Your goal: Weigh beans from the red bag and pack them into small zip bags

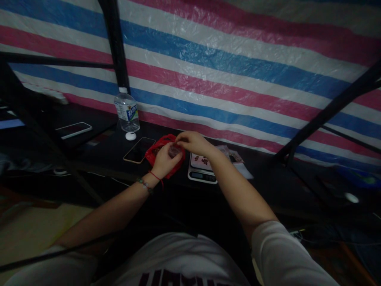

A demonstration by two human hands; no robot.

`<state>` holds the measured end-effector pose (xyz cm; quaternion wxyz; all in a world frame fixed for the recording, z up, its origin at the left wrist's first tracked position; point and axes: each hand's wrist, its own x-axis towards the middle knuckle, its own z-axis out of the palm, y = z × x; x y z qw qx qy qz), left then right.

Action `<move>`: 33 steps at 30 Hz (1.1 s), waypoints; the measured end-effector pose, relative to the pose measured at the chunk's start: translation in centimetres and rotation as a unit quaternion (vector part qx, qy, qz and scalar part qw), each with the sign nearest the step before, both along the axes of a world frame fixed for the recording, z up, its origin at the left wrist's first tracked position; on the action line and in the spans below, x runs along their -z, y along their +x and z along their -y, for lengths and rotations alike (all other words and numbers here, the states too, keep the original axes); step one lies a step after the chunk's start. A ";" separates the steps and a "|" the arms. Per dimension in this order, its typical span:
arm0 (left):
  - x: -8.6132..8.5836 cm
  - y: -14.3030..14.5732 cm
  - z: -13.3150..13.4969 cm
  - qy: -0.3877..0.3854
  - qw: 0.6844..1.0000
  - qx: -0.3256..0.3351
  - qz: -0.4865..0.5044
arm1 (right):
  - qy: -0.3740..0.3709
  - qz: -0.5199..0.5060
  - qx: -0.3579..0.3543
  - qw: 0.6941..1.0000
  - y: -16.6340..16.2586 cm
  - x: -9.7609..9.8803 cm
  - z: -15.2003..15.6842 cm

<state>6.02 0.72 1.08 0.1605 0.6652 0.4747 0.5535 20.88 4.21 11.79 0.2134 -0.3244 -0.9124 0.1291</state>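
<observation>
My left hand [165, 162] is curled around a small dark, roundish object [174, 150], held above a red plastic bag [154, 151] on the black table [268, 178]. My right hand [192, 142] reaches over from the right with fingertips pinched on the top of that same object. What the object is stays too dim to tell. A red string and a bead bracelet circle my left wrist. Just right of the hands sits a small digital scale [201, 171] with a few dark reddish pieces on its white platform.
A phone [139, 150] lies left of the red bag; a second phone [74, 130] lies farther left. A water bottle [127, 110] stands uncapped, its white cap [130, 136] in front. Papers [235, 158] lie behind the scale. Black frame bars cross a striped tarp.
</observation>
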 end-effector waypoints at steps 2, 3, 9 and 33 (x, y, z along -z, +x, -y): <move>0.2 -0.3 -0.3 -0.008 1.000 -0.002 0.009 | 0.035 0.026 0.071 0.997 1.8 0.9 -1.5; 0.3 -0.5 -0.4 -0.011 1.000 -0.003 0.014 | 0.032 0.051 0.108 0.992 3.0 1.6 -2.4; 0.5 -0.9 -0.9 -0.011 1.000 0.010 0.017 | -0.095 0.139 0.220 0.961 8.7 7.0 -5.9; 0.6 -0.8 -0.5 -0.018 0.999 0.001 -0.027 | -0.104 0.263 0.150 0.948 9.2 7.8 -5.0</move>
